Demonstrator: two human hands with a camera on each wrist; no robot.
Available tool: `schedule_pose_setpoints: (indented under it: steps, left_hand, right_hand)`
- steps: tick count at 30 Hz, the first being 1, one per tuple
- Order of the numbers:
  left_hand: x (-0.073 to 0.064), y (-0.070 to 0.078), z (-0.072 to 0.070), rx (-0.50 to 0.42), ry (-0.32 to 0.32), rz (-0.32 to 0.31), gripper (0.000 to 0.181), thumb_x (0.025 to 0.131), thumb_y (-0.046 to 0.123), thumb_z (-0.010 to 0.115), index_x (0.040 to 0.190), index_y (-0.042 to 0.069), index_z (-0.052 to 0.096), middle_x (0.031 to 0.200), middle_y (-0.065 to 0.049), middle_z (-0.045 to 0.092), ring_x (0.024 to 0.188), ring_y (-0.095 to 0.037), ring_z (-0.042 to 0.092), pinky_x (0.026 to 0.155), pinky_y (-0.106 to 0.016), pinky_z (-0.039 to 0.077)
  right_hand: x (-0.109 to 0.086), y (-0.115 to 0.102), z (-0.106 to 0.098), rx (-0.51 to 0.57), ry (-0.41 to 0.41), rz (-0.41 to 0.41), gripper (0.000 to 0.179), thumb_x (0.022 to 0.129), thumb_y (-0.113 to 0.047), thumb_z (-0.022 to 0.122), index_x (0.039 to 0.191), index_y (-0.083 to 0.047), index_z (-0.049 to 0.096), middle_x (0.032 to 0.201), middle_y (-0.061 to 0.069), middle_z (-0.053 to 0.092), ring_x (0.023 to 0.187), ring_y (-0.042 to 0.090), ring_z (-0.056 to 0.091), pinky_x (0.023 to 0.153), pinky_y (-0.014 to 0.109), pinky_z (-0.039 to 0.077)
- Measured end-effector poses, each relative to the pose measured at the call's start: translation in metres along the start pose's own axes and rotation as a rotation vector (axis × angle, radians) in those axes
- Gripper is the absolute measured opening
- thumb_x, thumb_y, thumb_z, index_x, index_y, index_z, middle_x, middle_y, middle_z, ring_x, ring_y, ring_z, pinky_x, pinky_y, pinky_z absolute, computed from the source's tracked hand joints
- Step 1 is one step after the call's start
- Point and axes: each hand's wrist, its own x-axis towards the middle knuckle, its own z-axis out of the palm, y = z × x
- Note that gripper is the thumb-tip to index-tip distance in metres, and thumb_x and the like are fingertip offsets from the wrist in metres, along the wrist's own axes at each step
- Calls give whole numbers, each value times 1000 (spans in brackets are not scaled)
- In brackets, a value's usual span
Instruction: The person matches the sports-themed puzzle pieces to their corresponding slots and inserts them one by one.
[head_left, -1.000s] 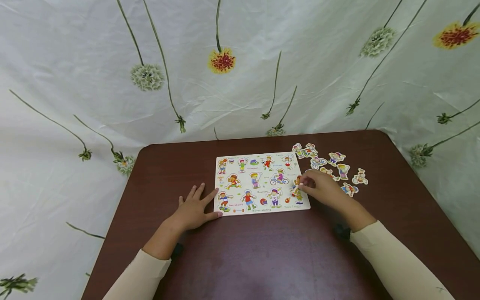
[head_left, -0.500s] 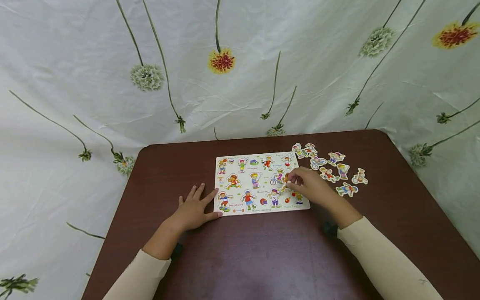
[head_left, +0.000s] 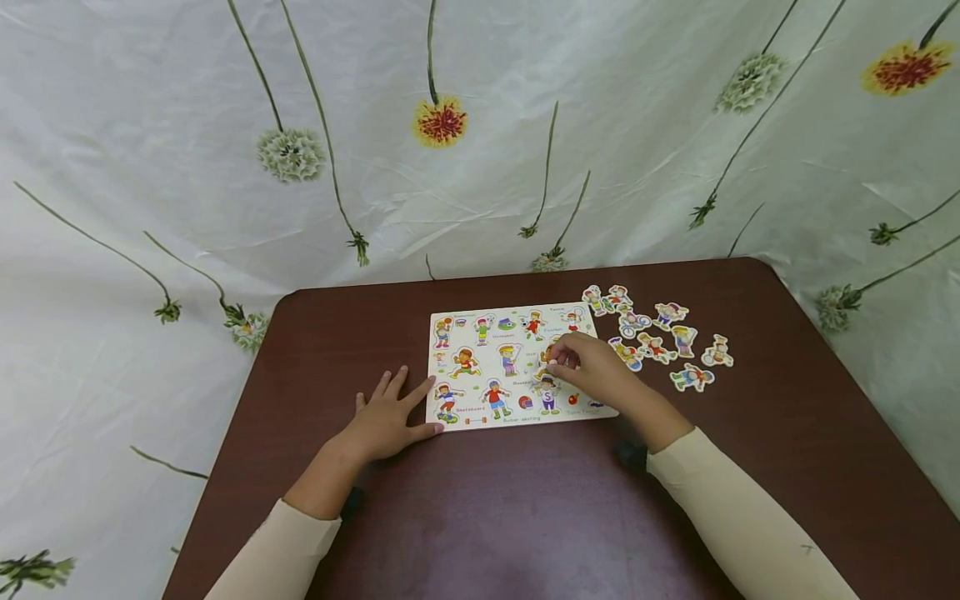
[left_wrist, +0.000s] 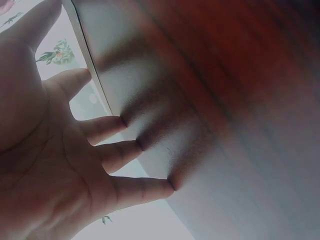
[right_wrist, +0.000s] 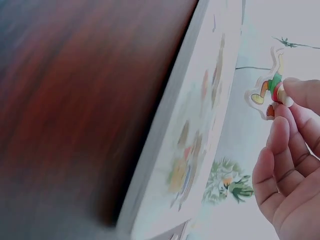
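A white puzzle board (head_left: 555, 418) printed with children at sports lies on the brown table. My left hand (head_left: 384, 425) rests beside its left edge with fingers spread on the table; the thumb and index fingertip touch the board's edge. In the left wrist view that hand (left_wrist: 65, 145) shows its palm and straight fingers. My right hand (head_left: 596, 367) is over the board's right half. In the right wrist view the thumb and fingers of this hand (right_wrist: 295, 150) pinch a figure-shaped puzzle piece (right_wrist: 275, 82) by its small knob, clear of the board. The hand hides part of the board beneath.
Several loose puzzle pieces (head_left: 683, 340) lie scattered on the table right of the board, one (head_left: 692, 377) nearest the right forearm. A piece at the top (head_left: 593, 300) lies against the board's upper right corner. A white flowered cloth (head_left: 480, 200) hangs behind the table.
My right hand has moved left across the board, carrying the pinched puzzle piece from the right edge toward the middle. My left hand stays where it was.
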Motion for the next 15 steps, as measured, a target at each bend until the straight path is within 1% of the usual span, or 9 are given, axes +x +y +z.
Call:
schedule_pose_setpoints:
  steps: [5, 11, 15]
  left_hand:
    - [1, -1, 1, 2, 6, 4, 84, 92, 63, 61, 162, 29, 27, 169, -24, 12, 156, -50, 7, 112, -82, 10]
    - [2, -3, 4, 5, 10, 12, 85, 92, 64, 60, 162, 30, 27, 169, -23, 11, 155, -50, 7, 111, -82, 11]
    - [3, -5, 4, 3, 11, 15, 85, 92, 65, 60, 162, 30, 27, 169, -23, 11, 155, -50, 7, 111, -83, 11]
  right_hand:
    - [7, -7, 8, 2, 1, 1, 12, 92, -19, 75, 95, -11, 67, 87, 1, 64, 78, 12, 56, 71, 26, 46]
    - [15, -16, 15, 20, -11, -8, 11, 93, -20, 74, 97, -11, 68, 89, 1, 65, 76, 11, 55, 68, 26, 45]
    - [21, -21, 20, 20, -12, 1, 12, 94, -21, 74, 98, -12, 68, 90, 1, 65, 76, 11, 55, 69, 26, 45]
